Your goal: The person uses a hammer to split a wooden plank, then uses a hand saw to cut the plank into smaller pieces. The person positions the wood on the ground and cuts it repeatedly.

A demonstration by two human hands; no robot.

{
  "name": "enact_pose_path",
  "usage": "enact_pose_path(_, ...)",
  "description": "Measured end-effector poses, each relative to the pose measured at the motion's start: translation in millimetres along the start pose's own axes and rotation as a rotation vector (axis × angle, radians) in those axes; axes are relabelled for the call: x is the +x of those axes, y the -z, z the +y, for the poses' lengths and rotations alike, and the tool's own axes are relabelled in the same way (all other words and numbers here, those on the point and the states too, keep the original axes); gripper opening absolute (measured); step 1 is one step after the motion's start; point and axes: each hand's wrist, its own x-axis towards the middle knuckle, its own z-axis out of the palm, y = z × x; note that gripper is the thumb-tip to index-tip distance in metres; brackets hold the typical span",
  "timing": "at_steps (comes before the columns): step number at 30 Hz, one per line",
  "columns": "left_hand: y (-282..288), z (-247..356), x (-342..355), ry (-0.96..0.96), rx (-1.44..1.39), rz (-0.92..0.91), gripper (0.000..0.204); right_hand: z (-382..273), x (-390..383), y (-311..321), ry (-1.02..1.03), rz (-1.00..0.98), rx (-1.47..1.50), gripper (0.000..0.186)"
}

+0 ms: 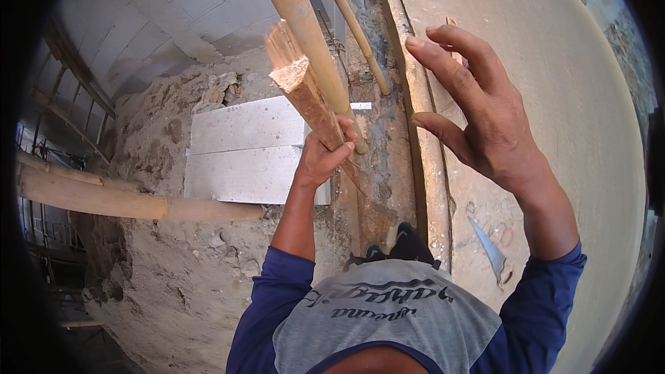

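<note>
The left hand (pixel 324 154) is clenched round a short length of rough wood (pixel 308 100), a stake whose upper end is split and splintered, and holds it upright against a thick bamboo pole (pixel 299 21) that rises out of the top of the view. The right hand (pixel 485 114) is free and spread, fingers apart, hovering just right of the stake above the timber edge board (pixel 422 138) that runs near to far beside a concrete slab (pixel 554 97); it grasps nothing. Judging from this, the stake is brought up to the pole but not yet fixed: no nail, tie or tool shows in either hand, so the fastening appears undone, and the work looks to be in an early or middle stage. A thinner bamboo cane (pixel 350 24) leans just right of the thick pole. On the slab, near the person's right sleeve, lies a trowel (pixel 490 249) with a pale blade, untouched. The ground to the left is loose sandy earth (pixel 166 284), uneven and dug, with two pale grey blocks (pixel 242 149) lying flat on it and a horizontal bamboo pole (pixel 104 197) crossing at the left. Farther off a wall of pale blocks (pixel 187 7) curves up, and scaffold-like timbers stand at the far left edge. The person's dark shoes (pixel 409 242) show below, at the foot of the edge board.
</note>
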Motion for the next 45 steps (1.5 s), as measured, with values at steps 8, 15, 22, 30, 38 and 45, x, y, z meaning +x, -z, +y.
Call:
enact_pose_path(8,-17.2,-15.0,-3.7,0.147,-0.082,-0.24,0.046,1.2,104.8,2.1,0.607,-0.454,-0.619,0.027)
enact_pose_path(15,-44.4,-22.3,-15.1,0.199,0.061,0.128,0.031,9.0,107.1,-21.3,0.713,-0.685,-0.445,0.022)
enact_pose_path(22,-59.1,-39.1,6.9,0.256,0.173,0.313,0.022,27.5,100.4,-52.2,0.576,-0.665,-0.356,0.022)
enact_pose_path(30,-34.6,-42.6,26.1,0.276,0.142,0.218,0.022,48.5,126.0,-68.7,0.663,-0.609,-0.141,0.016)
enact_pose_path(38,25.2,-48.2,29.7,0.224,0.064,0.328,0.046,124.4,6.7,-152.5,-0.363,-0.255,0.114,0.055)
enact_pose_path(45,35.7,-39.9,46.6,0.19,0.193,0.367,0.052,92.2,-430.0,-213.9,-1.103,-1.214,0.195,0.051)
